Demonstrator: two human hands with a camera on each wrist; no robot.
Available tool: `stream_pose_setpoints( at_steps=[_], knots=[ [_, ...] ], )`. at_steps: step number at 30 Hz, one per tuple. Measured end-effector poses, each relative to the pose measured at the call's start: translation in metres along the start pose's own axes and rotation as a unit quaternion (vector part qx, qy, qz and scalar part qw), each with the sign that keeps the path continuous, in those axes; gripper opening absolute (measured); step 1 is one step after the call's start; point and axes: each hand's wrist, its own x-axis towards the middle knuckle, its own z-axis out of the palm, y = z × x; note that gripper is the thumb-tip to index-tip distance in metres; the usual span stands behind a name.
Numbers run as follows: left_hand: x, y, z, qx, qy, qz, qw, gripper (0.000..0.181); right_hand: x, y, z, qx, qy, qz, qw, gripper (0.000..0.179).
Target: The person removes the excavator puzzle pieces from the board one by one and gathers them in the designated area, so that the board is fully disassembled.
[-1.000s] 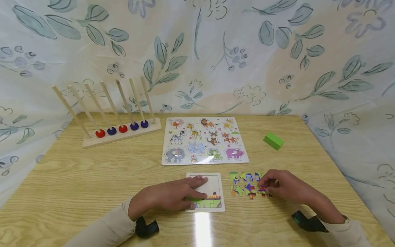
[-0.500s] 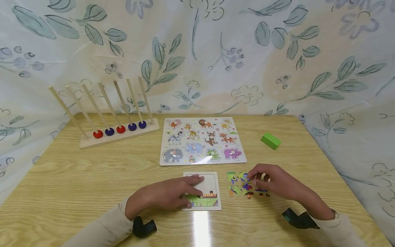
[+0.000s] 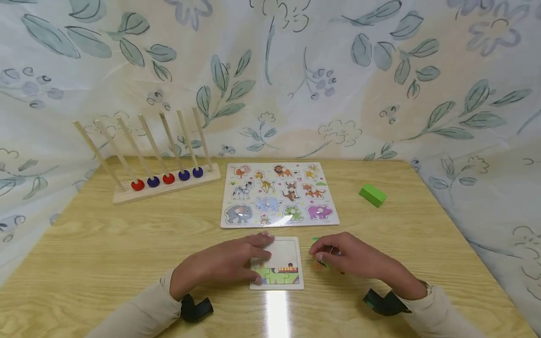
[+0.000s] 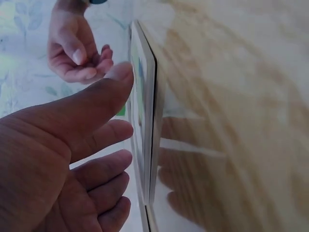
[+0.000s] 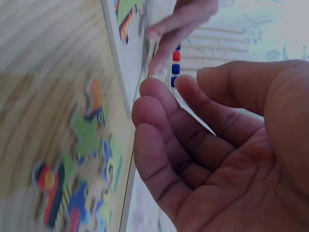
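Observation:
A small square puzzle board [image 3: 301,263] lies in front of me, its lower part filled with joined green and train-patterned pieces [image 3: 279,277]. My left hand [image 3: 224,265] spreads over the board's left side with relaxed fingers, the thumb by the lower left corner. Just right of the board, my right hand [image 3: 359,256] hovers above loose jigsaw pieces [image 5: 87,130], hiding most of them in the head view. Its fingers are loosely bent, and the right wrist view shows nothing between thumb and fingertips.
Behind the board lies an animal peg puzzle [image 3: 280,195]. A wooden rack [image 3: 166,184] with upright rods and red and blue beads stands at the back left. At the back right sits a green block [image 3: 373,195]. A patterned cloth [image 3: 270,80] hangs behind the table.
My right hand has moved left across the loose pieces toward the board. My left hand has drawn back slightly left, uncovering more of the board's joined pieces.

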Motion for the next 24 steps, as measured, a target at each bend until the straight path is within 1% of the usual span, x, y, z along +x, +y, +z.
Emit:
stream_pose_setpoints(
  at_steps=[2, 4, 8, 11, 15, 18, 24],
  knots=[
    [0.000, 0.000, 0.000, 0.011, -0.004, -0.008, 0.9999, 0.060, 0.004, -0.001, 0.004, 0.009, -0.003, -0.002, 1.0000, 0.019],
    [-0.001, -0.001, 0.000, 0.015, -0.010, -0.015, 0.9997, 0.066, 0.008, -0.002, 0.009, 0.013, -0.002, -0.014, 0.9998, 0.020],
    [-0.001, -0.001, 0.000, 0.011, -0.021, -0.022, 0.9995, 0.071, 0.017, -0.005, 0.019, 0.011, 0.000, -0.037, 0.9993, 0.022],
    [-0.001, -0.002, 0.001, 0.008, -0.029, -0.025, 0.9992, 0.071, 0.024, -0.008, 0.025, 0.010, -0.006, -0.037, 0.9992, 0.024],
    [-0.001, -0.002, 0.002, -0.002, -0.036, -0.028, 0.9990, 0.074, 0.031, -0.014, 0.032, 0.032, -0.016, -0.027, 0.9990, 0.027],
    [-0.001, -0.002, 0.002, -0.012, -0.041, -0.031, 0.9986, 0.078, 0.035, -0.018, 0.036, 0.046, -0.021, -0.027, 0.9984, 0.028],
    [-0.001, -0.002, 0.002, -0.020, -0.043, -0.032, 0.9984, 0.082, 0.041, -0.022, 0.044, 0.057, -0.037, -0.026, 0.9973, 0.031]
  ],
)
